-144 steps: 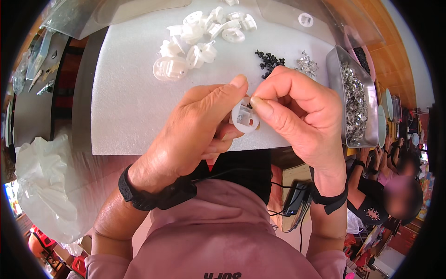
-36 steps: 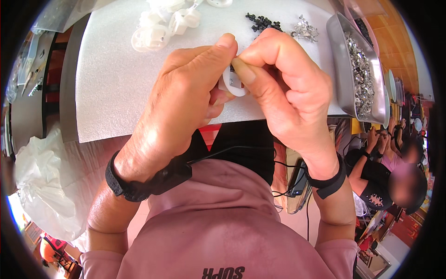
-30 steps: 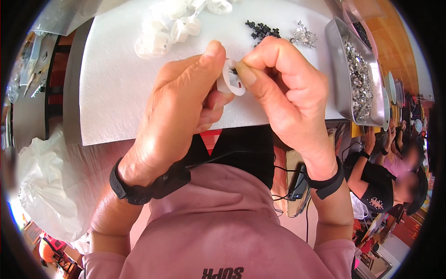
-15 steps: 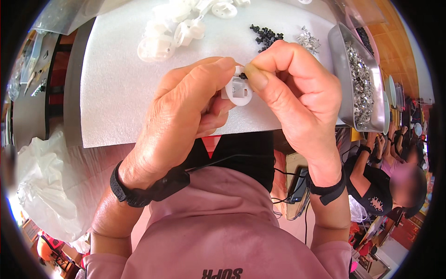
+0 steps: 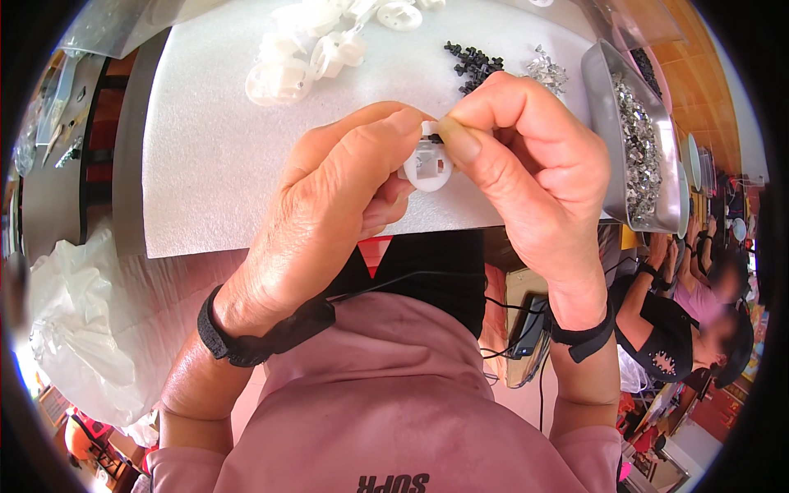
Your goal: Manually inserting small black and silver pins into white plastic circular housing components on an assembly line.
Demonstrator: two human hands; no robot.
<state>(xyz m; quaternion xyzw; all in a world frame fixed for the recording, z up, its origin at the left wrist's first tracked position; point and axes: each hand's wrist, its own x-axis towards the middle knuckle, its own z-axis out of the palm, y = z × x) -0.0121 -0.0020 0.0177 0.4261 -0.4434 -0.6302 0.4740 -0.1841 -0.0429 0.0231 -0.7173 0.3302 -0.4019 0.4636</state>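
Friend: From your head camera, what writing shows?

Me: Dark block lettering [image 5: 394, 483], upside down, on the front of my dusty-pink fabric shirt [image 5: 394, 403], below both hands in view.

Friend: And what are your hands doing?

Me: My left hand [image 5: 333, 185] is curled around a small white plastic fitting [image 5: 428, 178] with a round, smooth flange and a boxy hollow in its middle. My right hand [image 5: 536, 160] pinches a small black plastic piece [image 5: 435, 139] at the fitting's upper end, thumb against forefinger, fingertips hiding some of it. So the fitting sits right between my hands, just above a pale, grainy foam sheet [image 5: 218, 172].

Friend: What lies around them?

Me: Beyond my left hand, a heap of similar white fittings [image 5: 283, 80], round-faced and glossy. Just beyond my right hand, a loose pile of knobbly black pieces [image 5: 472, 66], and beside that some shiny silvery bits [image 5: 546, 72]. To the right of my right hand stands a brushed-metal tray [image 5: 598, 90] with rounded corners, holding many more glinting pieces [image 5: 637, 160].

Friend: On your wrists?

Me: Black straps, the left one [image 5: 215, 324] with a dark block [image 5: 300, 329] attached.
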